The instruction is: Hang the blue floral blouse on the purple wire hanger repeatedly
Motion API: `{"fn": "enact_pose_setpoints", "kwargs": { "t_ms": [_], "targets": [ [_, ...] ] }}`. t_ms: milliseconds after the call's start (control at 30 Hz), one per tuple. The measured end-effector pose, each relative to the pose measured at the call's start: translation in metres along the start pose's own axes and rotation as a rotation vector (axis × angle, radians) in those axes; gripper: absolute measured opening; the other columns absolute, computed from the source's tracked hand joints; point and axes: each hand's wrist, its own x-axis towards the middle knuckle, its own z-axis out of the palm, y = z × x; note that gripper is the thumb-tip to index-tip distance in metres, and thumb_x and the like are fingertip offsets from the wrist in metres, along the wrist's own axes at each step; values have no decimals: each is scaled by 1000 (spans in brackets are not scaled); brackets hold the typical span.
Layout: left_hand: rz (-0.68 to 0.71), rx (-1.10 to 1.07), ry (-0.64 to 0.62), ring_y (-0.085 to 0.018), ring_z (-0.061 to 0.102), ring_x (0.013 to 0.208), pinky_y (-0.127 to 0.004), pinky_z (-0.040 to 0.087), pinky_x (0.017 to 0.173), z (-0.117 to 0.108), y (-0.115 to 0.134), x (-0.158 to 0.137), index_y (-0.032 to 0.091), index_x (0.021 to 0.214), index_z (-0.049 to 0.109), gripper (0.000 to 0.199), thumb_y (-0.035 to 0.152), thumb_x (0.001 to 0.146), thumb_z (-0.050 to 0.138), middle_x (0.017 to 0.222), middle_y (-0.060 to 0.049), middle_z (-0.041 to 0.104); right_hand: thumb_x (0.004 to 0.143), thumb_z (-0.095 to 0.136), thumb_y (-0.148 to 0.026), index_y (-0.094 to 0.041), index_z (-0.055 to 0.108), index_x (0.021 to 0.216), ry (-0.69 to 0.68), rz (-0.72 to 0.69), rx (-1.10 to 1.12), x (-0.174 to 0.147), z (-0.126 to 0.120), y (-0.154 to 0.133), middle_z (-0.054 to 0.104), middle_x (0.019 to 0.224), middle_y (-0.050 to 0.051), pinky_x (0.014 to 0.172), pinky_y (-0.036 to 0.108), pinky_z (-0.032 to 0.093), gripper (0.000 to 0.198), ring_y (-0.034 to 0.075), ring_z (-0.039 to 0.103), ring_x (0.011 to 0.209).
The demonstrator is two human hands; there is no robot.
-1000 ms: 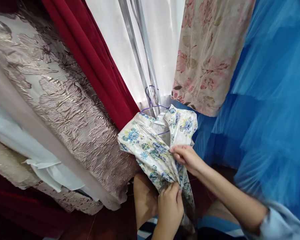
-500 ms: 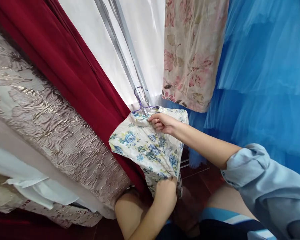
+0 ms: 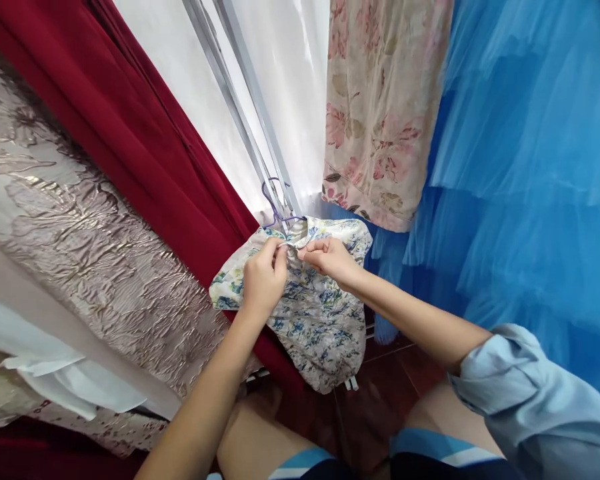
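Note:
A sleeveless white top with blue flowers hangs in front of me from a purple hanger. The hanger's hook is by the lower end of two slanting metal bars. My left hand pinches the neckline edge near its middle, fingers closed on the fabric. Just to the right, my right hand grips the neckline too, its fingers curled. The two hands are a small gap apart, with the neck opening above them. Both sets of fingertips partly hide the edge they hold.
Left of the top hang a dark red curtain-like cloth and a shiny embossed fabric. A pink floral cloth and blue layered tulle hang on the right. Metal bars slope down before white cloth. Reddish floor tiles lie below.
My left hand has moved up from the lower part of the top to the neckline and pinches it there. My right hand stays at the neckline.

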Motion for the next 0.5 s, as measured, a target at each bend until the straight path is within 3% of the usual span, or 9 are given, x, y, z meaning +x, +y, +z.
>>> {"fn": "enact_pose_setpoints", "kwargs": {
  "t_ms": [100,267,500],
  "targets": [
    [-40,-103,39,-15,61,61,-23,42,64,0,5,-7,19,87,61,17,28,96,52,66,1,64,68,72,-27,-15,59,64,31,-4,62,6,2,12,40,46,-9,45,22,17,18,5,27,43],
    [-23,-83,-116,-13,59,56,-23,41,60,-10,6,-8,19,77,61,23,31,95,56,60,3,63,69,71,-26,-14,64,69,22,111,160,7,0,21,34,44,-10,43,23,12,14,5,21,42],
    [-89,-208,67,-14,61,62,-24,47,63,-5,11,-12,18,78,63,24,32,96,55,66,0,66,62,79,-24,-20,43,57,-12,182,273,8,11,16,27,43,-11,42,24,8,37,4,15,41]
  ]
}}
